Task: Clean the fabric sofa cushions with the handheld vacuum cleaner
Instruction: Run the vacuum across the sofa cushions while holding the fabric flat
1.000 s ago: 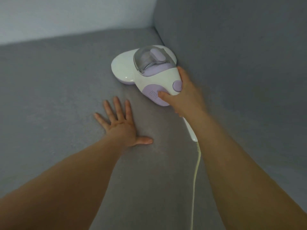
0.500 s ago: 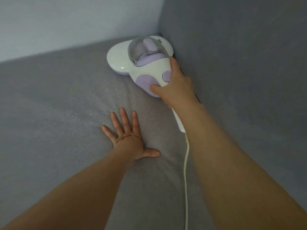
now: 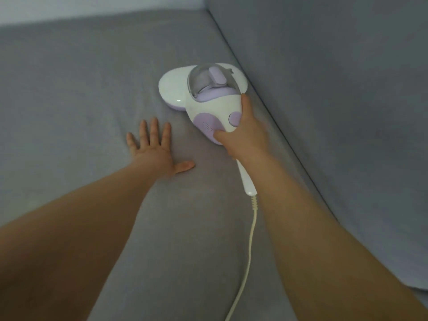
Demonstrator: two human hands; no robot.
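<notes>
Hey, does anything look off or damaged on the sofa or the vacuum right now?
Nothing stands out. The vacuum sits flat on the seat cushion, held by the right hand; the left hand rests flat, and the cord trails untangled.

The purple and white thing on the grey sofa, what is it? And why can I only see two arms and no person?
There is no robot here, only a person. The picture comes from a camera worn on the person's head, looking down, so you see just their arms and hands, the way you see your own.

The purple and white thing is a handheld vacuum cleaner. It sits on the grey seat cushion, close to where the seat meets the back cushion. It has a clear dome on top. A white cord runs from its handle back toward the person.

The right hand grips the vacuum's handle, with the thumb lying on the purple part. The left hand holds nothing: it lies flat on the cushion beside the vacuum, fingers spread.
</notes>
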